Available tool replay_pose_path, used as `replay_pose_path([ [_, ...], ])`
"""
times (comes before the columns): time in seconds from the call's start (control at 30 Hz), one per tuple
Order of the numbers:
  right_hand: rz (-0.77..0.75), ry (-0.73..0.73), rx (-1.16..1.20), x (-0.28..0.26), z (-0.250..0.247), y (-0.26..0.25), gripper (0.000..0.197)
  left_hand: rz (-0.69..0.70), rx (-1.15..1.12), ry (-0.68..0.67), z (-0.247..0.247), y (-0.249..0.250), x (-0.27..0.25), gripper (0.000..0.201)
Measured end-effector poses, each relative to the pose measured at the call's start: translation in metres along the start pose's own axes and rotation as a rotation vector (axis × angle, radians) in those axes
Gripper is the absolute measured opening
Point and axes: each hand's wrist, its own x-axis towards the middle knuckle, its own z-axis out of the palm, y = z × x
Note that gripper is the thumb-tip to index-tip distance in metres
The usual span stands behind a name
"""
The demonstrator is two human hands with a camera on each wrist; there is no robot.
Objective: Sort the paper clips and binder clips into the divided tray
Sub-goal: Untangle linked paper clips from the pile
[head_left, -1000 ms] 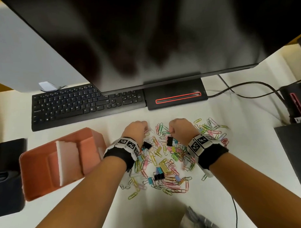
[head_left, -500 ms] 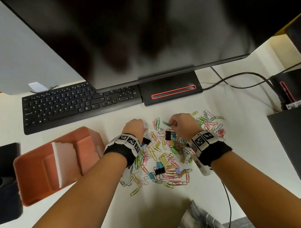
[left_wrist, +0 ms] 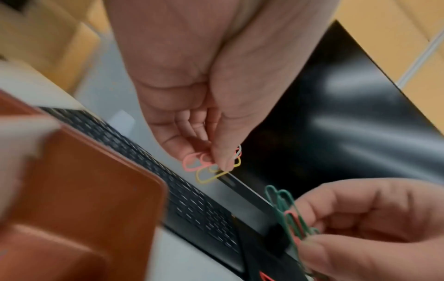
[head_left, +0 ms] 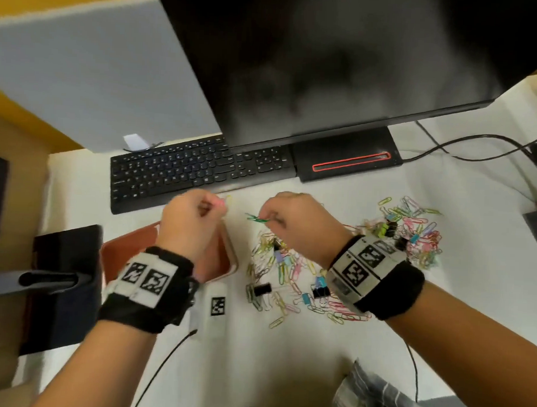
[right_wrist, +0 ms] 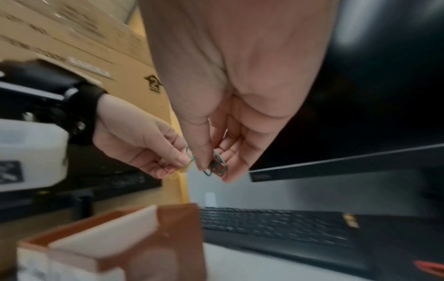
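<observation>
My left hand (head_left: 214, 206) hovers over the orange divided tray (head_left: 227, 253) and pinches pink and yellow paper clips (left_wrist: 209, 167) between thumb and fingertips (left_wrist: 223, 161). Just right of it, my right hand (head_left: 269, 220) pinches a few green paper clips (head_left: 256, 218), with a red one among them (right_wrist: 217, 167). Both hands are raised off the desk, near the keyboard's front edge. The tray has a white divider (right_wrist: 108, 235); my left wrist hides most of it in the head view. The mixed pile of coloured paper clips and binder clips (head_left: 289, 274) lies right of the tray, below my right wrist.
A second cluster of clips (head_left: 412, 229) lies at the right. A black keyboard (head_left: 186, 170), a monitor (head_left: 327, 53) and its base (head_left: 348, 157) stand behind. Cables (head_left: 476, 140) run at the right. A black object (head_left: 63, 287) sits left of the tray.
Both hands have lifted off the clip pile and moved left and forward, each carrying paper clips; my left hand is now above the tray.
</observation>
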Motion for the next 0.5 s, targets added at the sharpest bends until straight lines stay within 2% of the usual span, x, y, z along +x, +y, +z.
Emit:
replay_pose_path([
  [0.1,-0.09,-0.084,0.003,0.018,0.033,-0.041,0.021,-0.11,0.049,0.064,-0.032,-0.031,-0.009,0.005],
  [0.17,-0.098,-0.146,-0.009,0.028,0.055,-0.059,0.021,-0.158,0.065,0.081,-0.037,-0.046,-0.016,0.012],
  [0.27,-0.055,-0.159,0.128,0.028,0.07,-0.062,0.029,-0.158,0.122,0.075,-0.032,-0.058,-0.026,0.028],
  [0.4,0.057,0.002,0.258,0.013,0.047,-0.012,0.026,-0.004,0.096,0.095,-0.014,-0.038,-0.038,0.03],
  [0.5,0.214,0.046,0.089,0.005,0.018,0.053,0.028,0.107,0.057,-0.012,0.019,-0.013,-0.052,0.033],
])
